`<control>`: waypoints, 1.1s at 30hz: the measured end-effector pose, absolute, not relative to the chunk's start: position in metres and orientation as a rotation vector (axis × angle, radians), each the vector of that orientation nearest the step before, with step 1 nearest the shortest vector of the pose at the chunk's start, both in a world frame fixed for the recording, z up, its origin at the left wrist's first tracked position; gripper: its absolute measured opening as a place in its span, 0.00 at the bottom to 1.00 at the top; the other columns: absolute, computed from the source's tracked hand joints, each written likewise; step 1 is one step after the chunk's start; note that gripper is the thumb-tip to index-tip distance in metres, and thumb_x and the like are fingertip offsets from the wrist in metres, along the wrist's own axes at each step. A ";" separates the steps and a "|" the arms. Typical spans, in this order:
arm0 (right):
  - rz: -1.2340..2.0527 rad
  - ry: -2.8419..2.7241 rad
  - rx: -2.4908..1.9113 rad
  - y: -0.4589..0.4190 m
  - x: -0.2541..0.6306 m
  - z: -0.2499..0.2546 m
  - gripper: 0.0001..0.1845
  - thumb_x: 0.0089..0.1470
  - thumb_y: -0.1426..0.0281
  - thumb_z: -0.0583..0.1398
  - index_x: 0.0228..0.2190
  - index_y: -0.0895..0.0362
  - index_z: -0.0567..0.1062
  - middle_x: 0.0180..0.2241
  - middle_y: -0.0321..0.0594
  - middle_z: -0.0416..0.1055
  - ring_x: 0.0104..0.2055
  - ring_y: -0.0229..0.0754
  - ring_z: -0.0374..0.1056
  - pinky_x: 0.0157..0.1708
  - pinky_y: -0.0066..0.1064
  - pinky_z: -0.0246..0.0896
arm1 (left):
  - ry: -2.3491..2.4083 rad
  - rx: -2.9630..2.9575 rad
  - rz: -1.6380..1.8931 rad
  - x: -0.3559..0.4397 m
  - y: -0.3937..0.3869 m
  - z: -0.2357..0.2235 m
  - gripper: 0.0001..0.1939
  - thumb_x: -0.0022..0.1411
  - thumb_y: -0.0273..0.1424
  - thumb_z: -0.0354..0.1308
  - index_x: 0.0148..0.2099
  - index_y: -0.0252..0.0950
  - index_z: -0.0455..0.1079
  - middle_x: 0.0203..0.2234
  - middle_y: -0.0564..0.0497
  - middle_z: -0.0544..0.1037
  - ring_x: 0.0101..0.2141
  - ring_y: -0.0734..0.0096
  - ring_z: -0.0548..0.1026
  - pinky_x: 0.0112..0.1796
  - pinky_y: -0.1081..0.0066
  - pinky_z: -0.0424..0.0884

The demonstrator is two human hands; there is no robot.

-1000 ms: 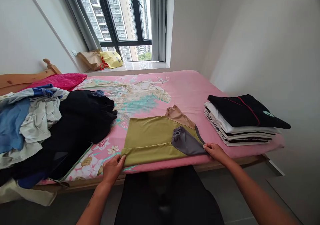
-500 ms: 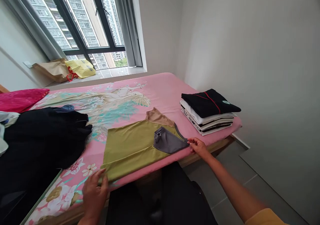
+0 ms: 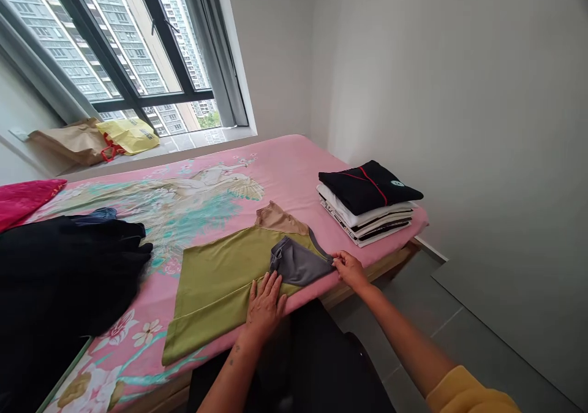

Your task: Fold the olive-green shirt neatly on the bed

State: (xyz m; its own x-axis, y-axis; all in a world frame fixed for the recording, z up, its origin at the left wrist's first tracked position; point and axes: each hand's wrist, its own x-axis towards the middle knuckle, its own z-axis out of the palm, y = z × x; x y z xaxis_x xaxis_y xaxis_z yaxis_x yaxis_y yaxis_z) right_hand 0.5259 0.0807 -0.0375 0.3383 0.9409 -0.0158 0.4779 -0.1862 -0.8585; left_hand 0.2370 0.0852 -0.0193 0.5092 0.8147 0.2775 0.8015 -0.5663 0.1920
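An olive-green shirt (image 3: 215,284) lies partly folded near the front edge of the bed. Its tan sleeve (image 3: 281,218) points away from me, and the grey sleeve (image 3: 301,263) is folded in over the body. My left hand (image 3: 265,306) rests flat on the green cloth just beside the grey sleeve, fingers stretched out. At the shirt's right end, my right hand (image 3: 348,268) pinches the grey collar edge between thumb and fingers.
A stack of folded clothes (image 3: 367,220), topped by a black garment (image 3: 370,186), sits at the bed's right corner. Dark clothes (image 3: 68,272) lie heaped on the left. Paper and yellow bags (image 3: 131,136) stand on the windowsill. The pink bed (image 3: 289,162) meets the wall.
My left hand has moved right, from the shirt's lower left corner to beside the grey sleeve. My right hand stays at the collar. The view has shifted slightly.
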 end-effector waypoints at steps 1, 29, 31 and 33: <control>0.740 -1.248 -1.805 0.078 0.529 -0.038 0.15 0.53 0.65 0.48 0.39 0.55 0.69 0.31 0.37 0.72 0.22 0.35 0.64 0.26 0.29 0.62 | 1.450 2.709 0.513 0.236 0.086 -0.024 0.25 0.64 0.38 0.45 0.62 0.42 0.56 0.59 0.47 0.61 0.60 0.58 0.56 0.59 0.50 0.45; 0.407 -2.036 -1.322 0.082 0.434 -0.004 0.16 0.47 0.83 0.51 0.34 0.56 0.71 0.36 0.39 0.69 0.43 0.40 0.62 0.46 0.33 0.58 | 1.650 2.661 0.204 0.241 0.078 0.002 0.29 0.62 0.46 0.45 0.62 0.43 0.56 0.62 0.51 0.56 0.60 0.57 0.55 0.55 0.52 0.53; 0.360 -1.966 -1.433 0.090 0.438 -0.013 0.16 0.48 0.82 0.50 0.37 0.58 0.70 0.39 0.42 0.69 0.45 0.41 0.62 0.48 0.34 0.57 | 1.761 2.598 0.174 0.242 0.078 0.005 0.30 0.61 0.48 0.44 0.62 0.41 0.56 0.61 0.48 0.59 0.58 0.54 0.58 0.53 0.52 0.56; 0.316 -1.912 -1.525 0.096 0.444 -0.018 0.18 0.48 0.82 0.50 0.39 0.59 0.70 0.40 0.44 0.69 0.46 0.42 0.62 0.50 0.36 0.57 | 1.854 2.543 0.193 0.242 0.078 0.007 0.31 0.61 0.47 0.44 0.62 0.38 0.57 0.59 0.45 0.61 0.56 0.54 0.60 0.52 0.52 0.57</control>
